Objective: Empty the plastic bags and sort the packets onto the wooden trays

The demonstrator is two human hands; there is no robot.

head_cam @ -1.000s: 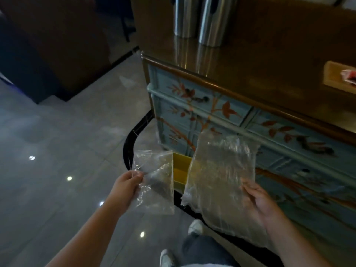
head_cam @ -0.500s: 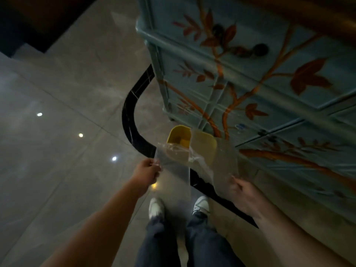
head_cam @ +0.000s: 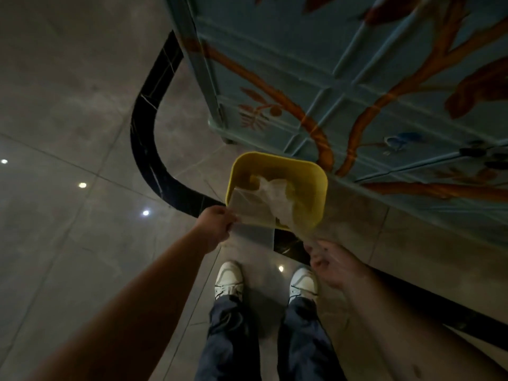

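I look straight down at a yellow bin on the floor. My left hand pinches the near corner of a small clear plastic bag, which lies flat over the bin's near rim. A larger clear plastic bag hangs crumpled inside the bin, and its tail reaches back to the fingertips of my right hand. That hand is blurred with loosely spread fingers, so its hold on the bag is unclear. No packets or wooden trays are in view.
The blue painted cabinet with orange branches stands just behind the bin. A black curved strip runs across the grey tiled floor. My white shoes stand right before the bin.
My view has tipped from the cabinet top down to the floor. Both hands have carried the bags down to the yellow bin, and the larger bag now droops into it.
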